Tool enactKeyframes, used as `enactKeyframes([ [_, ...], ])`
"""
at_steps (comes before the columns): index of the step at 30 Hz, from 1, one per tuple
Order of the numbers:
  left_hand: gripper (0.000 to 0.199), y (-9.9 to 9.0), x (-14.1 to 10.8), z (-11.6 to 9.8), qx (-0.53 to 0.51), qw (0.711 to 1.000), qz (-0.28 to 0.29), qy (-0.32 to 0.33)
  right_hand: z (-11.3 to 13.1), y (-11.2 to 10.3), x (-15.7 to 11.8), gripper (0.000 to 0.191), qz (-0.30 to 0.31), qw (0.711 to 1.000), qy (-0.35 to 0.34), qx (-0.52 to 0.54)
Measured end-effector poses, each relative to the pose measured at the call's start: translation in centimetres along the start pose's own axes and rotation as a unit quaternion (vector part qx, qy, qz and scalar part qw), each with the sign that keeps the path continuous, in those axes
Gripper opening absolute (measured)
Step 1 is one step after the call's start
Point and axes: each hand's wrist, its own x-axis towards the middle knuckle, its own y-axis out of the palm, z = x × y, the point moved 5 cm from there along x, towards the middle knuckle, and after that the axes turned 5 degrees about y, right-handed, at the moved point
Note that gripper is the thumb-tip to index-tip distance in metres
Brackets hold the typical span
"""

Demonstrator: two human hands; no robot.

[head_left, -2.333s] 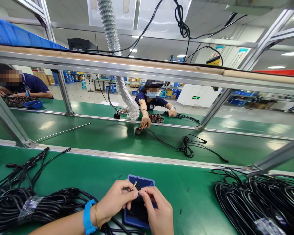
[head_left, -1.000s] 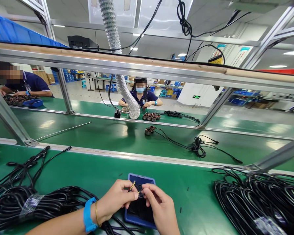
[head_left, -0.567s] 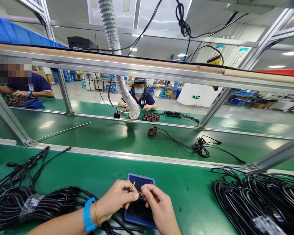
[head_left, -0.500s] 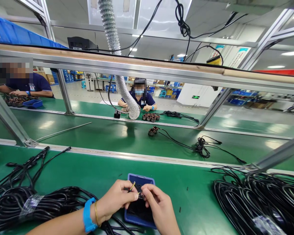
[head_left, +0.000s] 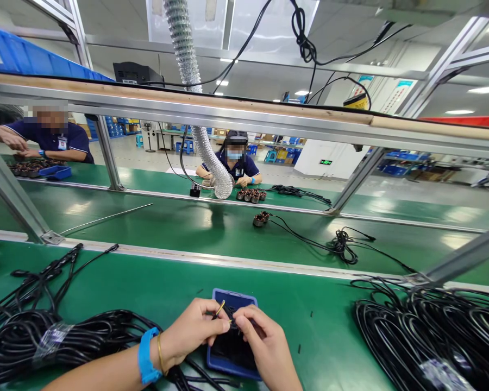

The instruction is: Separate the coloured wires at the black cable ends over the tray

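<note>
My left hand [head_left: 189, 331], with a blue wristband [head_left: 145, 357] and a thin bracelet, pinches the end of a black cable whose yellow wire tip [head_left: 220, 309] sticks up between the fingers. My right hand [head_left: 264, 345] meets it fingertip to fingertip and pinches a small black piece at that wire end. Both hands hover over a shallow blue tray [head_left: 238, 300] on the green bench. The cable runs down under my left wrist toward a bundle of black cables [head_left: 52, 339] at the lower left.
Another heap of black cables [head_left: 427, 331] lies at the right. On the green conveyor belt [head_left: 179, 225] a small coil with a black lead [head_left: 261, 219] rides along. Two people work across the belt; a ribbed metal hose [head_left: 206, 149] hangs down ahead.
The coil and its lead on the belt have moved to the right. The person opposite drew an arm back from the belt. My hands stay over the blue tray, fingers shifting slightly.
</note>
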Motion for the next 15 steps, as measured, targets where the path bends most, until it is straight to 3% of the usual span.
enactKeyframes([
  [5, 0.031, 0.2, -0.2, -0.5, -0.005, 1.000, 0.015, 0.016, 0.3, -0.3, 0.1, 0.030, 0.006, 0.999, -0.028, -0.025],
  [9, 0.036, 0.0, -0.3, -0.6, -0.019, 1.000, 0.014, 0.006, 0.9, 0.1, -0.1, 0.030, 0.058, 0.998, -0.039, 0.003],
  [15, 0.021, -0.4, -0.3, -0.7, -0.062, 0.998, -0.011, 0.021, 0.1, 0.3, -0.4, 0.025, 0.059, 0.998, -0.016, 0.033],
])
